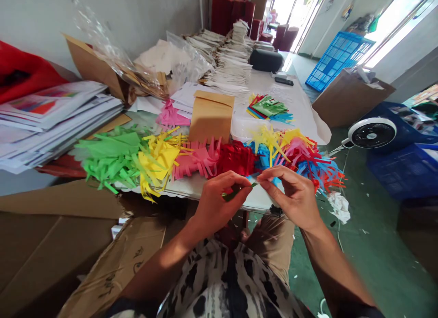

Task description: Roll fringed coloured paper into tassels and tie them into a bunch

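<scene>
In front of the table edge, my left hand (pixel 219 199) is closed in a pinch on a green paper strip (pixel 253 185), mostly hidden by the fingers. Opposite it, my right hand (pixel 292 195) is also pinched, its fingertips almost meeting the left ones; what they hold is too small to make out. Beyond the hands lies a row of fringed paper bundles: green (pixel 116 151), yellow (pixel 159 158), pink (pixel 196 159), dark red (pixel 236 158) and blue (pixel 263 156). At the right end sits a heap of mixed-colour fringed paper (pixel 304 158).
A brown envelope (pixel 212 115) stands behind the row, beside a clear plastic tray (pixel 241 128). Farther back are a multicoloured fringed stack (pixel 270 107) and stacked white papers (pixel 229 65). A fan (pixel 371 133) stands right; cardboard (pixel 51 245) lies at left.
</scene>
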`<state>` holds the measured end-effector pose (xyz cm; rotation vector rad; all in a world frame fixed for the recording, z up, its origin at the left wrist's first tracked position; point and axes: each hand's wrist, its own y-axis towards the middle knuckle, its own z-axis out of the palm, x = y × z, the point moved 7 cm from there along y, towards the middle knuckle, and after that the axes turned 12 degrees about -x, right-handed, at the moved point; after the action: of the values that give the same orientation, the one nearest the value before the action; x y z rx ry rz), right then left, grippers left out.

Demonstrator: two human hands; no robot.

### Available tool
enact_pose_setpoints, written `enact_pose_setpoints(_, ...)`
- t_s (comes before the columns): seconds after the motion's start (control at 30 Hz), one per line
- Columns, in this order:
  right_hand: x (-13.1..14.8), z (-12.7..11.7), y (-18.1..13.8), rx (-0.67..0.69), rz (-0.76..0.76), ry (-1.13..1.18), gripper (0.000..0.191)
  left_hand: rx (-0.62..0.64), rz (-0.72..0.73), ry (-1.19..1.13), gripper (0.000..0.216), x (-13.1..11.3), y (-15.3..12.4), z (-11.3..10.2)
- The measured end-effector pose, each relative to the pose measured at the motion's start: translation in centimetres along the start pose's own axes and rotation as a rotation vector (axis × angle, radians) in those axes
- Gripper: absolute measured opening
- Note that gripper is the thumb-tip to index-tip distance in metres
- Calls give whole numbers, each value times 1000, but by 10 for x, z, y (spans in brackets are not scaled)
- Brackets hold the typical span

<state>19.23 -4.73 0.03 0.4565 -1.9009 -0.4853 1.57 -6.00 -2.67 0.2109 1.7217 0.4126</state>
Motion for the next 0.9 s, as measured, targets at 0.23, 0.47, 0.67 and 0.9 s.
enact_pose_setpoints(0.23, 0, 0, -5, 23, 28, 37, 2, 46, 15, -73, 9, -2, 0, 1)
enact_pose_setpoints(0.47, 6, -3, -12, -47, -61, 81, 11, 68, -7, -92, 7, -1, -2, 4)
enact_pose_setpoints(0.67, 4, 0, -15, -3, -22, 41, 12, 51, -73, -41, 6, 6, -5, 4)
enact_pose_setpoints(0.9, 7, -7, -20, -67, -88, 30, 20, 57, 34, -42, 7, -6, -4, 11)
